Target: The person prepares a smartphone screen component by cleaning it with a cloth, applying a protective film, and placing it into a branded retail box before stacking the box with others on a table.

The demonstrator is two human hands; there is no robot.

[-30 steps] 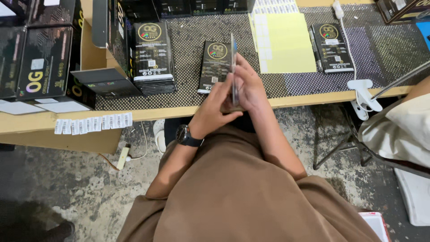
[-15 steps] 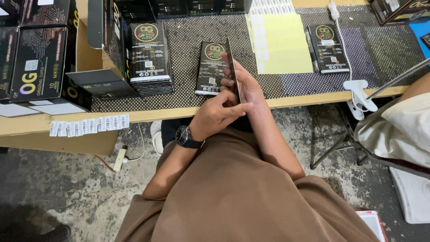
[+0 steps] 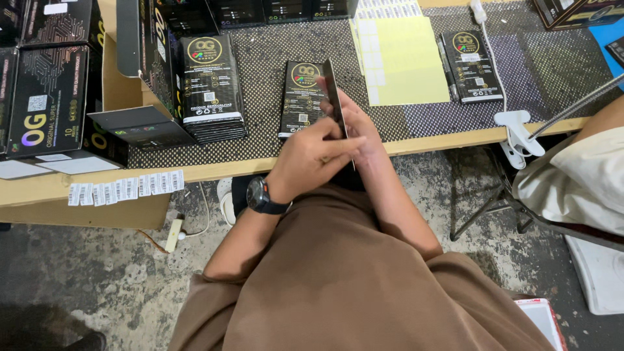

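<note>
A: Identify the item in hand.

B: A thin black flat package (image 3: 335, 97), seen almost edge-on and standing tilted above the table edge. Both hands hold it at its lower end.

A: State of each hand?

B: The left hand (image 3: 311, 159) is closed on the package from the near side, fingers pointing toward the right hand, thumb on top. The right hand (image 3: 354, 127) is curled around the package from the far side. A black wristwatch (image 3: 259, 195) sits on the left wrist.

A: What lies directly beyond the hands?

B: A second black flat package (image 3: 302, 97) with a gold round emblem, lying flat on the dark mesh mat (image 3: 266, 58). It is just behind the held package, partly covered by it and by the fingers.

A: To the left of the hands?

B: A stack of matching black packages (image 3: 211, 88) on the mat, then an open cardboard carton (image 3: 133, 123) and black printed boxes (image 3: 49, 84) further left. A strip of white barcode labels (image 3: 123, 190) hangs on the front edge of the wooden table (image 3: 448, 138), well apart from the left hand.

A: To the right?

B: A yellow sheet of label backing (image 3: 406, 62) near the right hand, then one more black package (image 3: 471, 65), crossed by a white cable (image 3: 491, 58). A white clamp (image 3: 517, 130) grips the table edge. Another person's light sleeve (image 3: 575, 179) shows at far right.
</note>
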